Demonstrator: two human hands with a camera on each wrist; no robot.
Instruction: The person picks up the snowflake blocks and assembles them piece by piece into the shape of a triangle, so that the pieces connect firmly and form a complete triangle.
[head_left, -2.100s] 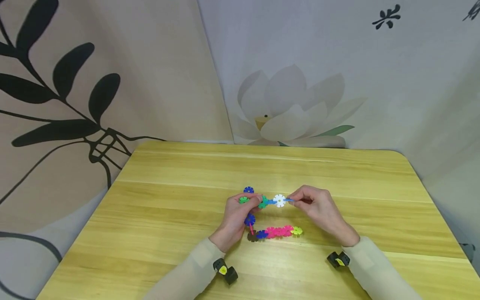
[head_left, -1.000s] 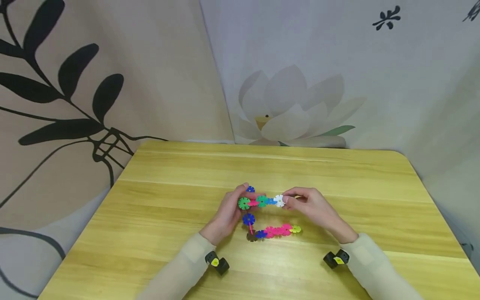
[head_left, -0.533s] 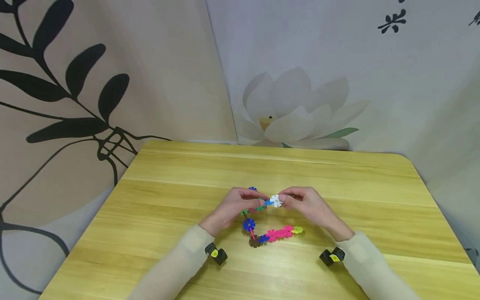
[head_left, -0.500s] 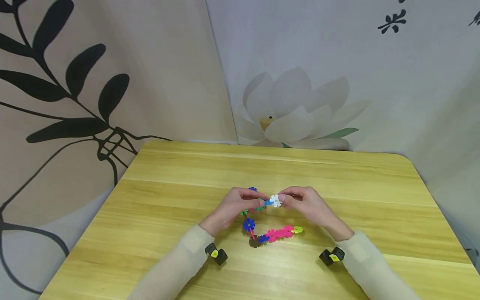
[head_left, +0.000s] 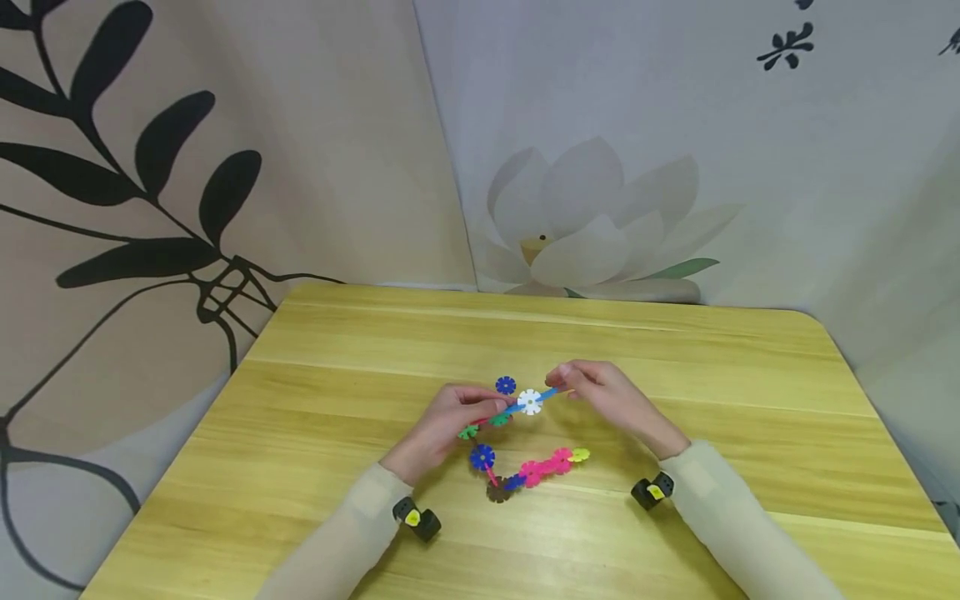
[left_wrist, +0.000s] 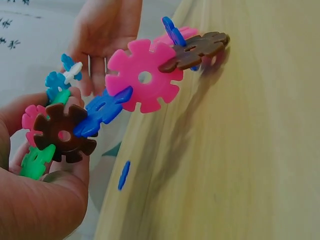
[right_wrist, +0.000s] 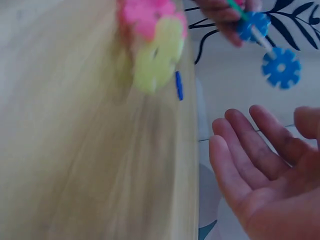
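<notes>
Chain of flat, notched plastic discs (head_left: 525,433), held above the wooden table (head_left: 337,433). Upper run slants from lower left up to the right; lower run hangs down and trails right, ending in a yellow disc (head_left: 578,455).

Left hand (head_left: 442,425) pinches the green-and-pink end with curled fingers. Right hand (head_left: 607,396): head view suggests fingertips on the upper end by the white disc (head_left: 529,402); wrist view shows a relaxed palm, so grip unclear and blurred.

A loose blue disc (head_left: 506,385) lies behind.

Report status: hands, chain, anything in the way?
Left hand grips the snowflake-disc chain at its green end. Right hand pinches the light-blue disc beside the white one. Loose blue disc lies behind.
</notes>
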